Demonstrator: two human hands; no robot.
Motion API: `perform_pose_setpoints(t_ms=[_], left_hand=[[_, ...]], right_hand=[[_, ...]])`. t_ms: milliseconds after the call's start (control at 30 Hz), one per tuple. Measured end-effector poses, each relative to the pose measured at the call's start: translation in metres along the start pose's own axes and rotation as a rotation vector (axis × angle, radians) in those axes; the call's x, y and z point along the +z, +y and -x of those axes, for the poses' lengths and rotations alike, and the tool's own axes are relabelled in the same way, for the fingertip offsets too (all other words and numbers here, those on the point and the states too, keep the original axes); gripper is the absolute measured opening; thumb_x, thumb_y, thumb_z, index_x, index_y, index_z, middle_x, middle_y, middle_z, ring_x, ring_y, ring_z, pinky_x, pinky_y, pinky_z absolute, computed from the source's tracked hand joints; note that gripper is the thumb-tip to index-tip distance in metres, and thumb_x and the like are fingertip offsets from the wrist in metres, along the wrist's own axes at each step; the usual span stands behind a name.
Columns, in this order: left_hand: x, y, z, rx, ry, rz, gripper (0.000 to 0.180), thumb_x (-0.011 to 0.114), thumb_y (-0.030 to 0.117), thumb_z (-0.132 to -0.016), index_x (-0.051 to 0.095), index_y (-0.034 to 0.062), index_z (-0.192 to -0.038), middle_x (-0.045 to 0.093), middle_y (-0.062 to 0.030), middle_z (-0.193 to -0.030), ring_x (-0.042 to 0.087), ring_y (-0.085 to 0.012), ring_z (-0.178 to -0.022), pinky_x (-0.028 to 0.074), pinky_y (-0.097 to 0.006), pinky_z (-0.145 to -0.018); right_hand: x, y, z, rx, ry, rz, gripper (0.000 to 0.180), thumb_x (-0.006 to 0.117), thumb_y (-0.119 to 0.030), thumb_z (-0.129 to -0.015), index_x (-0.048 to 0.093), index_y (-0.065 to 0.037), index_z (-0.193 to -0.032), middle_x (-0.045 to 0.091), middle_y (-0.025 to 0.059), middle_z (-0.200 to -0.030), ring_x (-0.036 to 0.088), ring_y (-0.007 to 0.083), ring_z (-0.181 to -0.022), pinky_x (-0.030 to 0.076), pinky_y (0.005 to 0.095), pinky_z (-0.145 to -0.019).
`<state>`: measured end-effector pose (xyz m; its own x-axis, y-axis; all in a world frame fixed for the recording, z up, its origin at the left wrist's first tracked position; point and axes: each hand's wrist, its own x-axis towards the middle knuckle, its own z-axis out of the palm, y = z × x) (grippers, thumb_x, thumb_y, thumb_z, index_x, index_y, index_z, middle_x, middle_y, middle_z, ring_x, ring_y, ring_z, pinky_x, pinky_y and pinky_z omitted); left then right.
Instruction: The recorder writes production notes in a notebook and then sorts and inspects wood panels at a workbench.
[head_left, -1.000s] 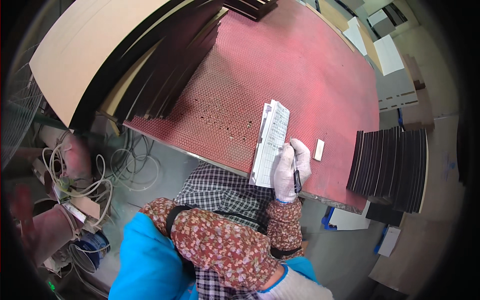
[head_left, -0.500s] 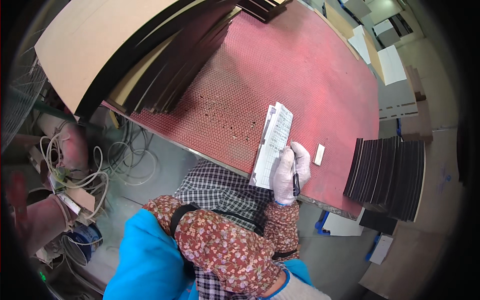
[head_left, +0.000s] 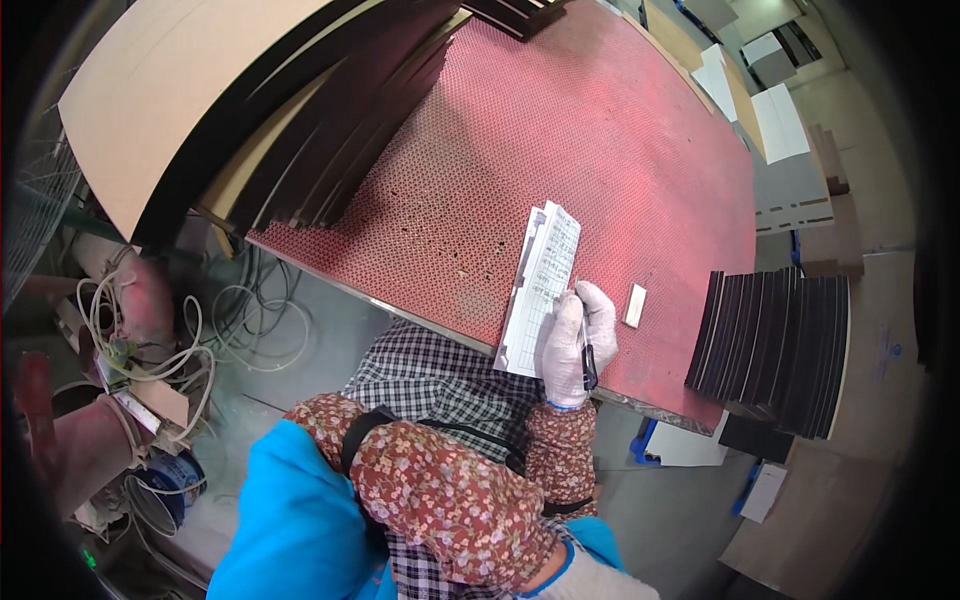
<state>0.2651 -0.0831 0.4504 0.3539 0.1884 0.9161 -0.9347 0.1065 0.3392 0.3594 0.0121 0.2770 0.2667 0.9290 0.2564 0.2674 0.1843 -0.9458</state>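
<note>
On the red perforated tabletop [head_left: 600, 130], near its front edge, lies a lined paper pad [head_left: 540, 290] with handwriting on its ruled page. My right hand [head_left: 575, 350], in a white glove, rests at the pad's right side, closed around a dark pen [head_left: 589, 370]; the fingertips touch the page. My left arm, in a floral sleeve, crosses low in front of my body. Its gloved left hand [head_left: 595, 580] is cut off by the lower edge, so its fingers are hidden. A small pale rectangular block [head_left: 634, 306] lies right of my right hand.
Large dark-edged panels [head_left: 350, 110] lean in a stack at the table's left. A row of dark boards [head_left: 770, 350] stands at its right corner. Pale hoses [head_left: 200, 340] and a blue bucket [head_left: 170, 490] are on the floor at left. More panels [head_left: 780, 120] stand at far right.
My right hand and the pen have shifted very slightly in the picture along with the pad and table. The pen stays held at the page.
</note>
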Motion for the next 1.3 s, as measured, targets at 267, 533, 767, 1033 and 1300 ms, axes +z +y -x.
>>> perform_pose_setpoints(t_ms=[267, 533, 767, 1033, 1300], left_hand=[[-0.003, 0.000, -0.001, -0.016, 0.000, -0.013, 0.046, 0.063, 0.040, -0.107, 0.071, -0.0033, -0.117, 0.069, -0.0286, -0.119, 0.066, -0.0453, -0.112, 0.054, -0.051, -0.094], [0.000, 0.001, -0.001, -0.030, -0.004, -0.011, 0.045, 0.063, 0.040, -0.107, 0.071, -0.0033, -0.117, 0.069, -0.0286, -0.118, 0.066, -0.0455, -0.111, 0.054, -0.051, -0.094], [-0.025, 0.019, 0.008, -0.200, 0.093, -0.255, 0.057, 0.058, 0.049, -0.109, 0.066, -0.0006, -0.135, 0.068, -0.0270, -0.126, 0.067, -0.0405, -0.116, 0.054, -0.054, -0.097], [-0.153, 0.069, 0.112, -0.665, 0.382, -1.721, 0.024, 0.077, 0.005, -0.085, 0.071, 0.0029, -0.109, 0.069, -0.0141, -0.116, 0.068, -0.0347, -0.108, 0.055, -0.047, -0.092], [-0.177, 0.064, 0.136, -0.798, 0.116, -1.764, 0.028, 0.076, 0.020, -0.086, 0.070, 0.0088, -0.110, 0.065, -0.0086, -0.120, 0.062, -0.0297, -0.113, 0.048, -0.046, -0.094]], right_hand=[[-0.003, -0.001, -0.002, -0.041, -0.001, 0.089, 0.027, 0.065, -0.009, -0.107, 0.064, 0.008, -0.128, 0.071, 0.0078, -0.103, 0.066, 0.0118, -0.093, 0.055, 0.0282, -0.086], [-0.001, -0.005, 0.000, -0.025, -0.012, 0.086, 0.028, 0.065, -0.011, -0.107, 0.065, 0.007, -0.127, 0.072, 0.0085, -0.102, 0.066, 0.0126, -0.093, 0.055, 0.0289, -0.086], [-0.003, -0.005, -0.003, 0.018, -0.020, 0.104, 0.026, 0.062, -0.013, -0.108, 0.066, 0.006, -0.126, 0.072, 0.0073, -0.101, 0.065, 0.0123, -0.091, 0.055, 0.0285, -0.085], [-0.004, -0.008, -0.008, 0.030, -0.010, 0.049, 0.027, 0.065, -0.016, -0.105, 0.066, 0.006, -0.121, 0.075, 0.0131, -0.095, 0.073, 0.0174, -0.083, 0.061, 0.0333, -0.075], [-0.005, -0.005, -0.007, 0.001, -0.009, 0.159, 0.023, 0.068, -0.012, -0.102, 0.066, 0.005, -0.117, 0.075, 0.0127, -0.092, 0.072, 0.0169, -0.081, 0.060, 0.0329, -0.075]])
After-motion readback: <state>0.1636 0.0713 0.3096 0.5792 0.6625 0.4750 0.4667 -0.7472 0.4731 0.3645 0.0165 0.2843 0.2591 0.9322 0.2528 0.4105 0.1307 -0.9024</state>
